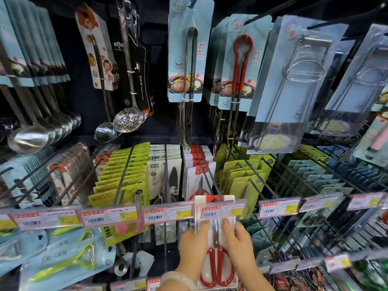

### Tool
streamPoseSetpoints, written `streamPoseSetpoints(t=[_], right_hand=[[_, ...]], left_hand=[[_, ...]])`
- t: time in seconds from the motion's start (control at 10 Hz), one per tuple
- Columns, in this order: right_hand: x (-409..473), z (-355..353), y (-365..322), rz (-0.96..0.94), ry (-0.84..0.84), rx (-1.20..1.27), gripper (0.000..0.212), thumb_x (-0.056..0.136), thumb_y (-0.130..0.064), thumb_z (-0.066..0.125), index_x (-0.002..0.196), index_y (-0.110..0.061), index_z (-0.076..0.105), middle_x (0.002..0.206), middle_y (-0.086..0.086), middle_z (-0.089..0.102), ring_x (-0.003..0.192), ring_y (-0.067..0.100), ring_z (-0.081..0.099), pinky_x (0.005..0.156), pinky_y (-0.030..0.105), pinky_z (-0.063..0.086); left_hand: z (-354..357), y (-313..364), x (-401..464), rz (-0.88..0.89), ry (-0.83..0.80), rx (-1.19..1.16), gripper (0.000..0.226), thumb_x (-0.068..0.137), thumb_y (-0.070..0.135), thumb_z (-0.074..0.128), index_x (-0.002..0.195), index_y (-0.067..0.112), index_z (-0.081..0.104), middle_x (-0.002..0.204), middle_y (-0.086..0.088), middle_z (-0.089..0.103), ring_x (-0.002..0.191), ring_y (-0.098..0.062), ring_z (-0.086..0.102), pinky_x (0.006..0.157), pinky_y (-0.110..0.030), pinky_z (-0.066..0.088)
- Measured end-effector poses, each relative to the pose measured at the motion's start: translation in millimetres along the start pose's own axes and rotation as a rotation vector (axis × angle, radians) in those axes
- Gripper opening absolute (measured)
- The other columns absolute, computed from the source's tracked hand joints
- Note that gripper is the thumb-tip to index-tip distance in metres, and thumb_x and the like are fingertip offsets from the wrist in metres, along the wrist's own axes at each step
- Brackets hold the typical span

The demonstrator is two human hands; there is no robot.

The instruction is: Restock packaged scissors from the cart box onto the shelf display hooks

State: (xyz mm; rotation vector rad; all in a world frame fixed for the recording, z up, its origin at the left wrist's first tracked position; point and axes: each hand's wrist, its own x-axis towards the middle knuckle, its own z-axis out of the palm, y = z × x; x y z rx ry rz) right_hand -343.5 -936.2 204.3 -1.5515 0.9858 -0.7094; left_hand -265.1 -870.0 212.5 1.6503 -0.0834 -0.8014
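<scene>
A white card pack of red-handled scissors (217, 263) stands upright in front of the shelf, low in the head view. My left hand (194, 248) grips its left edge and my right hand (241, 246) grips its right edge. The pack's top sits at the tip of a black display hook (206, 171), partly behind a price label holder (222, 211). More of the same scissors packs (198, 181) hang further back on that hook. The cart box is out of view.
Neighbouring hooks carry green packs (126, 175), grey-white packs (163, 177) and green packs (243, 181) to the right. Tongs (185, 59), ladles (31, 137) and skimmers (127, 121) hang above. A row of price tags (109, 215) runs across the front. Peelers (63, 263) hang lower left.
</scene>
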Motion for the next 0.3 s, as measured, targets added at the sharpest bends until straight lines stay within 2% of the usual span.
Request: streamPoseSetpoints(t=[0.1, 0.2, 0.3], right_hand=[[11, 4, 0, 0.046, 0.011, -0.064, 0.033, 0.093, -0.019, 0.052, 0.062, -0.012, 0.042, 0.058, -0.001, 0.042, 0.057, 0.012, 0.04, 0.055, 0.027, 0.032], [29, 9, 1, 0.113, 0.026, -0.154, 0.027, 0.09, -0.013, 0.052, 0.067, -0.004, 0.046, 0.06, 0.005, 0.045, 0.059, 0.017, 0.041, 0.056, 0.029, 0.032], [45, 12, 5, 0.243, -0.039, -0.168, 0.009, 0.087, -0.007, 0.056, 0.078, -0.005, 0.056, 0.072, 0.007, 0.059, 0.065, 0.018, 0.053, 0.061, 0.026, 0.044]], left_hand=[[0, 4, 8, -0.047, 0.013, -0.008, 0.024, 0.086, 0.037, 0.063, 0.073, 0.02, 0.054, 0.089, -0.007, 0.064, 0.094, -0.029, 0.06, 0.088, -0.033, 0.046], [0, 8, 19, -0.063, -0.011, 0.056, 0.027, 0.088, 0.035, 0.059, 0.097, 0.01, 0.062, 0.099, -0.012, 0.066, 0.093, -0.029, 0.061, 0.085, -0.033, 0.048], [3, 3, 37, -0.065, -0.081, 0.099, 0.027, 0.093, 0.025, 0.054, 0.113, 0.009, 0.062, 0.117, -0.018, 0.064, 0.107, -0.034, 0.061, 0.096, -0.041, 0.049]])
